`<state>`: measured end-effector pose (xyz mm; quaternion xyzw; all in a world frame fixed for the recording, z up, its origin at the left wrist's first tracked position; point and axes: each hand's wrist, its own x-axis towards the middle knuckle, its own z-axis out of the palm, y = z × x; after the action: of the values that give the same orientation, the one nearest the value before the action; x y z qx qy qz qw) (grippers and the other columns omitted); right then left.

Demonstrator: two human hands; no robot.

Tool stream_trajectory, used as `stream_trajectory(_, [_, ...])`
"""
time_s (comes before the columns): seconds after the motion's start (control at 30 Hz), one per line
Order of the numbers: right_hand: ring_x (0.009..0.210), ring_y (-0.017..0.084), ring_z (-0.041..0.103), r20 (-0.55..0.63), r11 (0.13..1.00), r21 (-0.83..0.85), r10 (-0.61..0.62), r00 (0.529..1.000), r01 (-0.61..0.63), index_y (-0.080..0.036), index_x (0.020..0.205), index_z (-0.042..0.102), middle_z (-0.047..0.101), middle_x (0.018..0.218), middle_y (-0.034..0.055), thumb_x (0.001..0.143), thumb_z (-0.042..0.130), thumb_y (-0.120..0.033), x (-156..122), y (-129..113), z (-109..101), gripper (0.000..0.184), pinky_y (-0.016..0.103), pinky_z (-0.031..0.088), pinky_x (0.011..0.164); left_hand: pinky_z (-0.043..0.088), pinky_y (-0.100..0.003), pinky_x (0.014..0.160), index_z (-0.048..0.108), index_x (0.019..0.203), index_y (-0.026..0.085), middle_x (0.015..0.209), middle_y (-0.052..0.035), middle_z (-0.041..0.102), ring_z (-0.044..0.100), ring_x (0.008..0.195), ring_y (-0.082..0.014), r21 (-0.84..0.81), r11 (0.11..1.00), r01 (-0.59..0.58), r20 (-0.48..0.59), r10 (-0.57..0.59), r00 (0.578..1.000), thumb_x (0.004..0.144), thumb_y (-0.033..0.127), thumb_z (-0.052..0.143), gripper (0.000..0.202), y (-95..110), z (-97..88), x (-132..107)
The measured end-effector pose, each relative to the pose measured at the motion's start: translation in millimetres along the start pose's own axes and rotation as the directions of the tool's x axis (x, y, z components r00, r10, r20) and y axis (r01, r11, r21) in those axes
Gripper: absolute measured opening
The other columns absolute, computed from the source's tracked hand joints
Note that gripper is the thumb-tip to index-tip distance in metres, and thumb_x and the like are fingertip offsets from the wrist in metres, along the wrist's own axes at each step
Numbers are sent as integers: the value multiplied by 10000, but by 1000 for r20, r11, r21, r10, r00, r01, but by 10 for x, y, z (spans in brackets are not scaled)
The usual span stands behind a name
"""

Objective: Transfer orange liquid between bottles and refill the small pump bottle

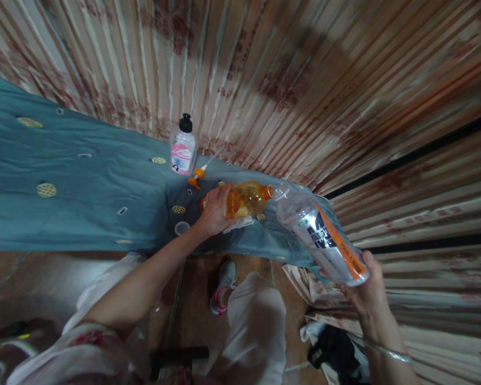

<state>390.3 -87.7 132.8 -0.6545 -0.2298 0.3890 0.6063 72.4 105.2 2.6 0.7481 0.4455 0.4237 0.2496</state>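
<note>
The left hand (216, 209) has its fingers closed round the lower part of the orange bottle (251, 200), which lies tipped on its side over the teal cloth (100, 187), its mouth towards the right. The right hand (369, 286) grips the clear bottle (318, 235) near its base, fingers wrapped partly out of sight beneath; that bottle tilts neck-first to the orange bottle's mouth, though whether the rims touch I cannot tell. Just beyond the orange bottle lies an orange pump head (198, 175).
</note>
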Motion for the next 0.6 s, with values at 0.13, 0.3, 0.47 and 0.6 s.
stream_trajectory(0.13, [1149,401,749,-4,1000,-10,10,1000,-10,-235,931,792,837,846,99,725,798,-622,14,-26,-36,438,633,575,1018,415,-597,1170,417,1491,187,1445,-185,580,553,1355,-423,18,1000,1,18,-1,1000,596,323,919,1035,26,-21,4])
stream_trajectory(0.3, [1158,392,746,23,999,-2,-42,999,42,-233,946,794,835,847,105,742,811,-564,49,-33,-84,389,643,556,1035,419,-584,1167,423,1473,187,1439,-185,594,564,1345,-414,7,1000,8,37,-8,999,613,348,907,1000,68,-56,9])
stream_trajectory(0.47, [1097,373,773,31,999,-7,-38,999,38,-260,932,797,828,782,59,743,804,-586,54,-41,-75,376,629,576,1016,425,-562,1161,451,1453,161,1417,-193,608,569,1343,-405,20,999,25,37,-26,999,624,413,914,982,122,-80,15])
stream_trajectory(0.6, [1093,375,774,14,999,-41,-16,1000,16,-262,910,802,832,791,66,734,784,-651,35,-64,-45,428,622,585,1006,429,-556,1153,456,1449,143,1403,-205,612,577,1331,-403,34,999,27,33,-28,999,621,427,918,989,130,-79,20])
